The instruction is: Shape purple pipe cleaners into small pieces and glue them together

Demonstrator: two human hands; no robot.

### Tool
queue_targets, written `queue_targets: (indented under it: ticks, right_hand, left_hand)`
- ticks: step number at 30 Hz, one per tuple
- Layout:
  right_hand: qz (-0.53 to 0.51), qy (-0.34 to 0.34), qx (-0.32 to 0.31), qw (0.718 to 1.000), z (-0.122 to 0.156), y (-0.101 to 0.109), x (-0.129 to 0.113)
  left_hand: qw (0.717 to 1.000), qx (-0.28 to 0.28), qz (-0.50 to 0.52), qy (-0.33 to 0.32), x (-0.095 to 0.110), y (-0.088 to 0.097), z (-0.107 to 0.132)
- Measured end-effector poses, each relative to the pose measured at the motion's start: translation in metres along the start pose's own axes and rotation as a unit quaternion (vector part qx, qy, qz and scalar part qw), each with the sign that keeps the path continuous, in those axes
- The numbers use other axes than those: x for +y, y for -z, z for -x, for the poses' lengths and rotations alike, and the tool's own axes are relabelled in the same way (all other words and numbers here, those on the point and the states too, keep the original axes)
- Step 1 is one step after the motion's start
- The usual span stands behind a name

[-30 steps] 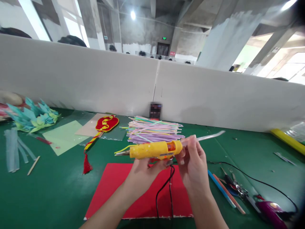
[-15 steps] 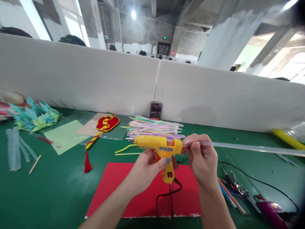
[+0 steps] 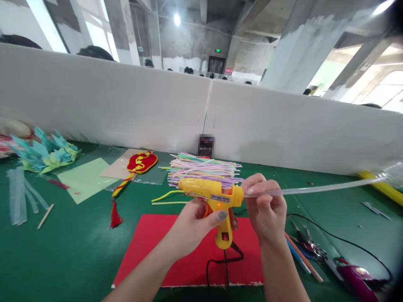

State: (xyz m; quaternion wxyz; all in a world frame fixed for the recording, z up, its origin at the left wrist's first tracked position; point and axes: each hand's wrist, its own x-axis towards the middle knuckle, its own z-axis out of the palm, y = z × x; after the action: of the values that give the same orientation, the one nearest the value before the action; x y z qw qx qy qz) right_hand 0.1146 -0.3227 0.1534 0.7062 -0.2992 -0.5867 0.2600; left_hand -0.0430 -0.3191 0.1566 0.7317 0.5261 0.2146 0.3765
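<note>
A yellow hot glue gun [image 3: 204, 189] is gripped at its handle by my left hand [image 3: 198, 222], its nozzle pointing left and an orange light lit on its side. My right hand [image 3: 266, 205] pinches a long translucent glue stick [image 3: 321, 189] at the back of the gun, where the stick's end meets the rear opening. How deep the stick sits cannot be made out. Below both hands lies a red sheet [image 3: 157, 247], and the gun's black cord hangs over it. Just behind the gun rests a bundle of pastel fuzzy stems [image 3: 201, 167].
To the left are a red and yellow tasselled fan ornament [image 3: 141, 162], green paper [image 3: 91, 180], teal folded-paper flowers [image 3: 47, 153] and clear strips [image 3: 17, 197]. Pliers [image 3: 310, 243] and a purple-handled tool [image 3: 359, 279] lie right. A white partition [image 3: 126, 105] closes off the back.
The glue gun has tilted slightly, with its rear a little lower and farther right. The glue stick's far end has swung upward, while my right hand keeps pinching it.
</note>
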Motion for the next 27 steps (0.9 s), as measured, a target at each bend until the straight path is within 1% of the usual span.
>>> queue_targets:
  ticks: [1,3,6,11,14,18,22,27]
  right_hand:
    - [0.004,0.001,-0.002,1.0,0.0,-0.002,-0.001]
    - [0.002,-0.007,-0.026,1.0,0.0,-0.006,-0.003]
    - [-0.03,-0.031,-0.072,0.996,0.0,-0.011,-0.006]
    - [-0.036,-0.061,-0.098,0.993,0.003,-0.007,-0.015]
    - [-0.032,-0.065,-0.114,0.991,0.006,-0.004,-0.022]
    - [-0.018,-0.072,-0.126,0.989,0.007,-0.005,-0.027]
    - [0.008,-0.066,-0.114,0.991,0.008,-0.004,-0.026]
    - [0.01,-0.091,-0.115,0.989,0.009,-0.002,-0.024]
  left_hand:
    - [1.0,0.005,0.0,0.003,0.0,0.0,0.0]
    - [1.0,0.012,0.0,0.008,0.0,-0.001,0.0]
    - [1.0,-0.001,-0.007,0.014,0.001,0.0,0.001]
    - [0.998,-0.018,-0.044,0.032,0.003,0.004,0.004]
    - [0.997,-0.038,-0.057,0.042,0.007,0.005,0.007]
    - [0.996,-0.049,-0.067,0.045,0.011,0.004,0.01]
    - [0.994,-0.046,-0.092,0.049,0.011,0.004,0.011]
    - [0.992,-0.048,-0.103,0.05,0.012,0.005,0.012]
